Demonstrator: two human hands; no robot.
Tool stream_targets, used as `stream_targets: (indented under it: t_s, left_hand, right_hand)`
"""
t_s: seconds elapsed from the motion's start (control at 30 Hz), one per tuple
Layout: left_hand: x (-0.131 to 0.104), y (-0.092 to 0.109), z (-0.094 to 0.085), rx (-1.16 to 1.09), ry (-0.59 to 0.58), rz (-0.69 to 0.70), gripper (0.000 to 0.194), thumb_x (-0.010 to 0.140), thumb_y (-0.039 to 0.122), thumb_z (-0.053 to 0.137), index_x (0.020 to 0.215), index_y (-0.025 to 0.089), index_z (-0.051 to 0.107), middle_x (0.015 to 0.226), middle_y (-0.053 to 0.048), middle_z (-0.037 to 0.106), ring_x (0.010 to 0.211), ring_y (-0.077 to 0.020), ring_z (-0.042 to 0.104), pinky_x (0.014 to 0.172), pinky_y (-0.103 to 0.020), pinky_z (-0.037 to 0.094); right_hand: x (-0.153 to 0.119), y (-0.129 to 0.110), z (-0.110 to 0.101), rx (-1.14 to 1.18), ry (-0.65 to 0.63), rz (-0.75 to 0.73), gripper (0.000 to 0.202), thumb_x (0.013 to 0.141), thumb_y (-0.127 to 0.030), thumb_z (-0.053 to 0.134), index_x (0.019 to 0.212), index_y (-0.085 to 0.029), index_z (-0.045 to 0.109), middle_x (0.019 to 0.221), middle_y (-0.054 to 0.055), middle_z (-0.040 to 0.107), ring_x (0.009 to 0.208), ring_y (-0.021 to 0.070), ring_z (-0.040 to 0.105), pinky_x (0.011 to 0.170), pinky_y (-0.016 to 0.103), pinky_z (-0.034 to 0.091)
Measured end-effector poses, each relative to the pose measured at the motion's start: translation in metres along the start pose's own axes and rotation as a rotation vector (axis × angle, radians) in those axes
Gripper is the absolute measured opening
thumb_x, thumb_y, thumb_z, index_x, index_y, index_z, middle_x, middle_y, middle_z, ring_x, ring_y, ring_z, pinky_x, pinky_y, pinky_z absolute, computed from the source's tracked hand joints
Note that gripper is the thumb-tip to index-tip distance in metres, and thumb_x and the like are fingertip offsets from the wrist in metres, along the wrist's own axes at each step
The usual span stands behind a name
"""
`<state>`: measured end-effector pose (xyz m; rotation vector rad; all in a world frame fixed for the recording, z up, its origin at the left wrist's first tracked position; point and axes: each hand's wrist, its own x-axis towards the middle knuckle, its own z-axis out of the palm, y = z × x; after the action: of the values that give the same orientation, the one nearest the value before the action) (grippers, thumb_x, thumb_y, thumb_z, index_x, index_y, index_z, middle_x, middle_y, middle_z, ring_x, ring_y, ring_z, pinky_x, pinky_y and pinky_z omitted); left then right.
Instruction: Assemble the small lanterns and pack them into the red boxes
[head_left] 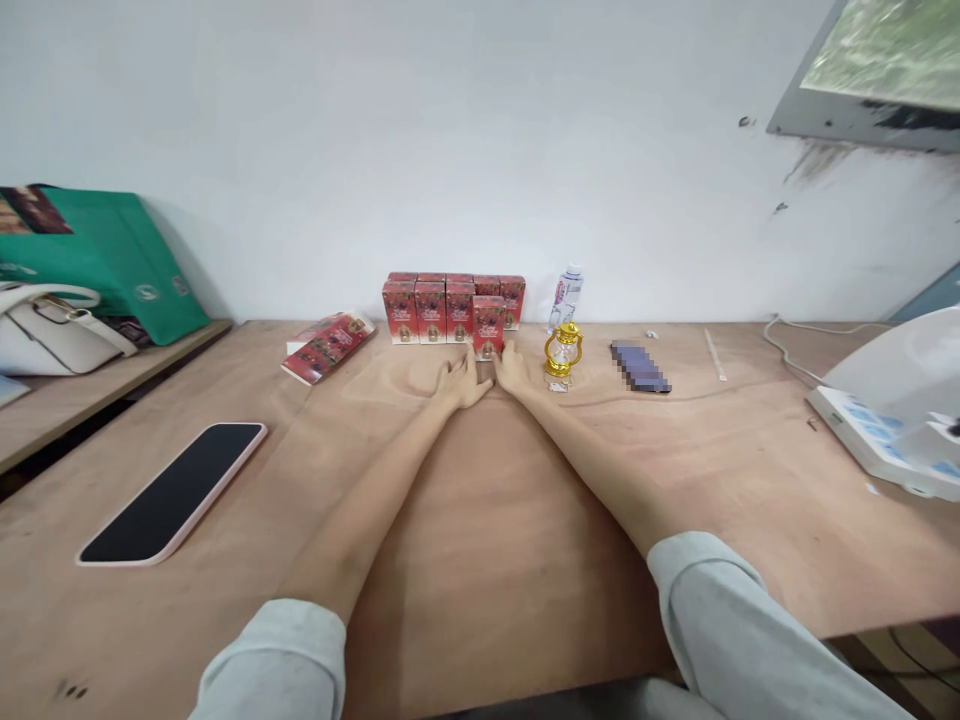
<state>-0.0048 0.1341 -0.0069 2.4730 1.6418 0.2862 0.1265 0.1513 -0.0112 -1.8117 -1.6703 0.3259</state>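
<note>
A small red box (489, 322) stands upright just in front of a row of matching red boxes (430, 312) by the wall. My left hand (461, 383) is at its lower left side, fingers reaching along the edge and thumb stretched out low in front. On the opposite side, my right hand (513, 370) has its fingers bent against the lower right edge. The box is held between the two hands; some fingertips are hidden. Right of my right hand stands a small gold lantern (562, 352), with a clear bottle (567, 296) behind it.
Flattened red cartons (327, 347) lie at the back left. A phone (174, 492) rests at the front left, and a dark pixelated item (640, 366) lies on the right. A white power strip (870, 440) is at the right edge; a white handbag (52, 330) and green bag (135, 250) stand left.
</note>
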Motion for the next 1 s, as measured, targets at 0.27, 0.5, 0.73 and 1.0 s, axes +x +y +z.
stream_targets:
  t_s: [0.27, 0.5, 0.73, 1.0]
  left_hand:
    - [0.024, -0.002, 0.003, -0.01, -0.025, 0.015, 0.087, 0.09, 0.047, 0.037, 0.151, 0.015, -0.016, 0.159, -0.014, 0.016, 0.148, -0.0302, 0.016, 0.115, -0.061, 0.012]
    - [0.024, -0.001, 0.001, -0.023, -0.016, 0.03, 0.087, 0.09, 0.047, 0.037, 0.151, 0.018, -0.017, 0.158, -0.013, 0.025, 0.147, -0.0325, 0.019, 0.114, -0.063, 0.013]
    - [0.024, -0.002, 0.002, -0.03, 0.0, 0.021, 0.087, 0.09, 0.048, 0.037, 0.152, 0.014, -0.013, 0.156, -0.017, 0.027, 0.147, -0.0309, 0.019, 0.114, -0.062, 0.014]
    - [0.024, -0.003, 0.001, -0.012, -0.02, 0.027, 0.078, 0.09, 0.047, 0.035, 0.153, 0.013, 0.005, 0.155, -0.016, 0.031, 0.147, -0.0301, 0.02, 0.115, -0.06, 0.014]
  right_hand:
    - [0.018, 0.004, 0.007, 0.063, 0.096, 0.108, 0.026, 0.093, -0.024, 0.047, 0.115, -0.012, 0.051, 0.115, 0.018, 0.067, 0.111, 0.0271, 0.063, 0.09, 0.037, 0.047]
    - [0.018, 0.006, 0.007, 0.115, 0.137, 0.145, 0.026, 0.09, -0.028, 0.053, 0.111, -0.013, 0.054, 0.112, 0.016, 0.069, 0.109, 0.0248, 0.064, 0.088, 0.034, 0.048]
    - [0.016, 0.003, 0.006, 0.117, 0.157, 0.154, 0.044, 0.083, -0.041, 0.064, 0.113, -0.011, 0.051, 0.111, 0.017, 0.068, 0.108, 0.0261, 0.064, 0.086, 0.033, 0.047]
    - [0.009, -0.001, 0.0, 0.029, 0.197, 0.212, 0.051, 0.08, -0.046, 0.066, 0.111, -0.01, 0.05, 0.117, 0.025, 0.064, 0.117, 0.0362, 0.056, 0.095, 0.047, 0.041]
